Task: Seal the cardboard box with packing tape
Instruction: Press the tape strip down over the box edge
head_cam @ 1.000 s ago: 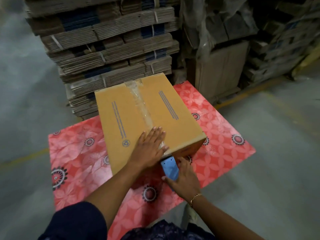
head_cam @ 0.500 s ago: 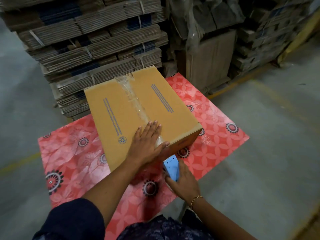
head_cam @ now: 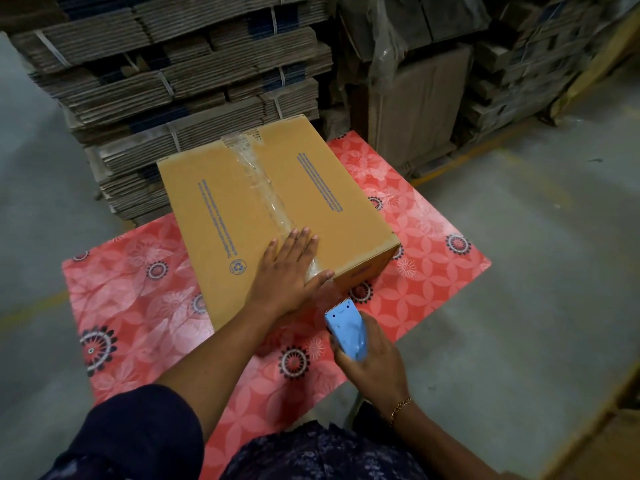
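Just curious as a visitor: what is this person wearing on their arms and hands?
Both hands are bare, no gloves. The left hand comes from an arm with a dark navy short sleeve. The right hand has a thin gold chain bracelet at the wrist.

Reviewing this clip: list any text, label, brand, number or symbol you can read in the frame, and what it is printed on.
No words or numbers are legible.
Recycling symbol, blue, circled: on the top of the brown cardboard box, near the left hand.
Two long blue printed lines on the box top, one on each flap: too small and blurred to read.
Light blue plastic tape dispenser in the right hand: no visible text.
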The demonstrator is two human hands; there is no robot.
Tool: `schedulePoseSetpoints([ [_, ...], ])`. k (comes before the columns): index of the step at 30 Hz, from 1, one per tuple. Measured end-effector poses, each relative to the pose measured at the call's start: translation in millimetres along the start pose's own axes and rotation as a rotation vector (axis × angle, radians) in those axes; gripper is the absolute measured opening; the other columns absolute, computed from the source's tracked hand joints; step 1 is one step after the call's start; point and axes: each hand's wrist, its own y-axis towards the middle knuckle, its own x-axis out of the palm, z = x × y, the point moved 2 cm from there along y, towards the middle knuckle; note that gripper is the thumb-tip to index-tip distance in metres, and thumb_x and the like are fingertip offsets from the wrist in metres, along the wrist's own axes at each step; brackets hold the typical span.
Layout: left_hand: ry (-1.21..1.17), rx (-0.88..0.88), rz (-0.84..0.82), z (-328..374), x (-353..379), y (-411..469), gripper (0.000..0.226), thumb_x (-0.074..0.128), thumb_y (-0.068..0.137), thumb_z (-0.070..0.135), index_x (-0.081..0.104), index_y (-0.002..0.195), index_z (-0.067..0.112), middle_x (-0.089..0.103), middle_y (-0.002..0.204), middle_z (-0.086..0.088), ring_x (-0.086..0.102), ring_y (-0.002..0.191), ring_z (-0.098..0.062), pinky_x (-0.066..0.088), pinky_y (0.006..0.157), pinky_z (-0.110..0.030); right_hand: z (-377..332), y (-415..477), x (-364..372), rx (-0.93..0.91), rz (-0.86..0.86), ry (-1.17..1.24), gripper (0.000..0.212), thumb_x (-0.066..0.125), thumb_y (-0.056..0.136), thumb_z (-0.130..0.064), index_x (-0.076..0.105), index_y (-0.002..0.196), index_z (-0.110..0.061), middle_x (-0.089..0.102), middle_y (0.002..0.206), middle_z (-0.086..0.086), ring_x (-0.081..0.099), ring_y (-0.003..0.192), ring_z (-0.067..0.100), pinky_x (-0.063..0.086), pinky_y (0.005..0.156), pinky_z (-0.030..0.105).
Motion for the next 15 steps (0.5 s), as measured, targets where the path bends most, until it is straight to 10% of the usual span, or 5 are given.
schedulePoseSetpoints([
  [10,-0.003,0.009,-0.008,0.4,-2.4,0.2,0.086,0.008,0.092,0.077,0.013,0.160,0.025,0.008,0.169,0.001,0.004,0.156,-0.016,0.009,0.124,-0.050,-0.6,-19.1,-20.8,0.026,-0.014,-0.071,0.063,0.070,0.077,-0.048,0.049,0.134,-0.030,0.067,0.106,-0.006,0.066,0.089,0.021,0.053,0.068,0.034],
  [15,-0.023,0.009,0.019,-0.1,-1.4,-1.1,0.084,0.012,0.093,0.076,0.016,0.159,0.025,0.012,0.169,0.001,0.007,0.156,-0.016,0.011,0.124,-0.050,-20.2,12.5,-37.1,0.021,-0.279,-0.369,0.054,0.061,0.078,-0.056,0.048,0.121,-0.026,0.068,0.102,0.000,0.064,0.086,0.025,0.040,0.063,0.032],
])
